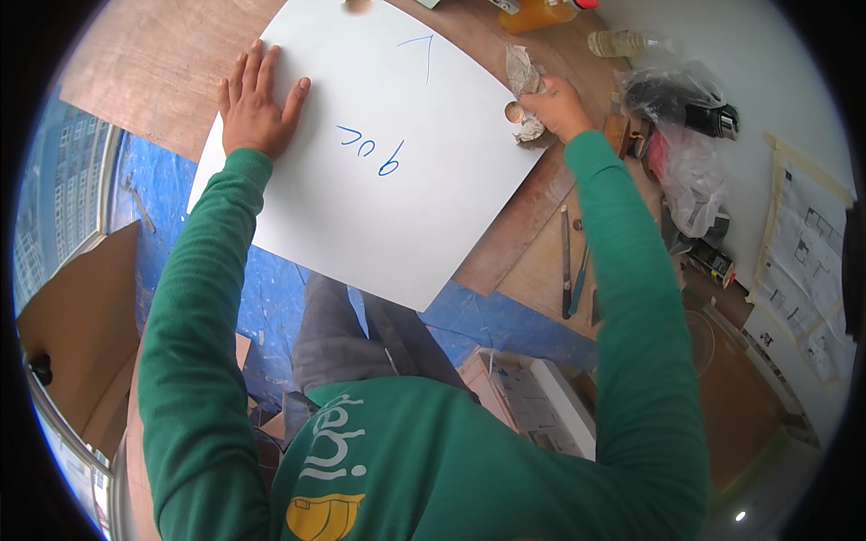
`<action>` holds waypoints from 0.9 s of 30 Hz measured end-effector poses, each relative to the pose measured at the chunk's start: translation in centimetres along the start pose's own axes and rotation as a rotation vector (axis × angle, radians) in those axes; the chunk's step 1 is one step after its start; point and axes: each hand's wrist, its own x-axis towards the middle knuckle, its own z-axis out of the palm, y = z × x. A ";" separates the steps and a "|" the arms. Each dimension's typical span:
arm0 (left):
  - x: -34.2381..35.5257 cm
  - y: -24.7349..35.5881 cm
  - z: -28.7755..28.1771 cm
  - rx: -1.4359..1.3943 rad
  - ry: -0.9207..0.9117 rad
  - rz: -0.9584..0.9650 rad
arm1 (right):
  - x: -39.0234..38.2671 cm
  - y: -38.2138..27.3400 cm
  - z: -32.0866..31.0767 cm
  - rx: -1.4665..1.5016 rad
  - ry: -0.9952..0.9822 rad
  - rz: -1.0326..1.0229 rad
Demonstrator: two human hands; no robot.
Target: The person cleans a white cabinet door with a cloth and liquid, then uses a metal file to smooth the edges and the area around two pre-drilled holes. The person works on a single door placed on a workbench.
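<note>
A large white panel with two round holes lies on the wooden table and juts over its near edge. Blue handwritten marks show on its face. My left hand rests flat on the panel's left part, fingers stretched and thumb out to the side. At the right edge, beside one hole, my right hand is closed around a crumpled grey-beige wad, paper or cloth, I cannot tell which. Parts of the wad stick out on both sides of the fingers.
Two slim hand tools lie on the plywood to the right. An orange-filled bottle, a clear bottle and plastic bags stand or lie along the wall. Taped drawings hang there. Blue sheeting covers the floor.
</note>
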 end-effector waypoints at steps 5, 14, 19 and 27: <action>0.0 -0.3 0.0 -0.009 -0.005 -0.005 | -0.7 2.6 -0.9 0.070 -0.007 0.041; 0.1 0.3 -0.4 -0.008 -0.025 -0.013 | 1.1 -2.1 2.1 0.039 0.068 -0.025; -0.1 0.0 -0.8 -0.012 -0.039 -0.034 | -2.6 -0.2 -0.1 -0.021 0.096 0.016; 0.0 0.9 -1.4 0.022 -0.100 -0.060 | -7.6 3.3 -0.1 -0.165 0.316 -0.095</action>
